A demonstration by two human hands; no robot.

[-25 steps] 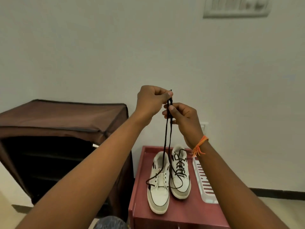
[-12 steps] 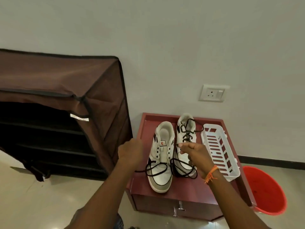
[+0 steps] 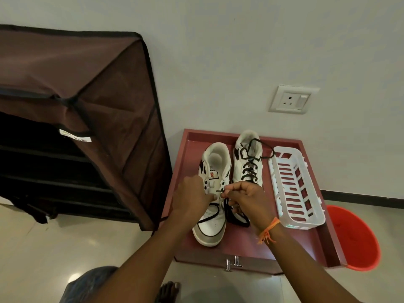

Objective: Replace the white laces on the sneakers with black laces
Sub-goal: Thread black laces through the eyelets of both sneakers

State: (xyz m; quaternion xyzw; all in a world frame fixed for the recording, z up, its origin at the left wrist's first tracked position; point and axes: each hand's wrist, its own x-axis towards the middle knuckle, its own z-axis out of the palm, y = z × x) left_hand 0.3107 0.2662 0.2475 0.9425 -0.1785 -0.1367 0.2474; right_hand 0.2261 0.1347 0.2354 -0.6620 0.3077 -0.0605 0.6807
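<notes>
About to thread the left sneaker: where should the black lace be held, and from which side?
Hold the lace just behind its stiff tip, as the right hand does, coming from the right. The tip lies level, pointing left at the left sneaker eyelets; the rest hangs limp.

A home, likely a hallway or entry corner: a brown fabric-covered shoe rack (image 3: 72, 119) stands on a glossy tiled floor (image 3: 54, 243) against a plain painted wall with a switched power socket (image 3: 291, 99), beside a low maroon drawer cabinet (image 3: 244, 254) and an orange plastic bucket (image 3: 358, 239).
</notes>
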